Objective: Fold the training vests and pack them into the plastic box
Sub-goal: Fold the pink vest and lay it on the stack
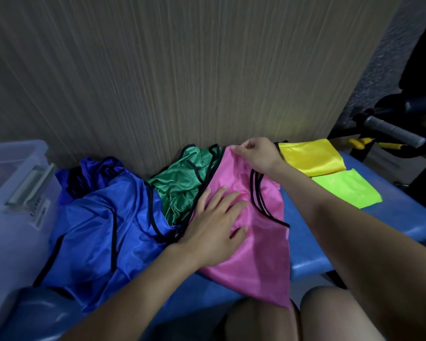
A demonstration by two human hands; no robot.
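Observation:
A pink vest (261, 244) with black trim lies lengthwise on the blue bench (312, 263), its lower end hanging over the front edge. My left hand (214, 225) presses flat on its middle with fingers spread. My right hand (255, 152) pinches the vest's far top edge near the wall. A crumpled blue vest (101, 227) lies to the left, and a crumpled green vest (182, 183) sits behind it against the wall. A folded yellow vest (310, 156) and a folded lime vest (347, 187) lie at the right. The clear plastic box (12, 193) stands at the far left.
A wood-grain wall panel (182, 70) rises directly behind the bench. Black exercise equipment with a grey padded handle (389, 131) stands at the right. My knees (330, 316) show below the bench's front edge.

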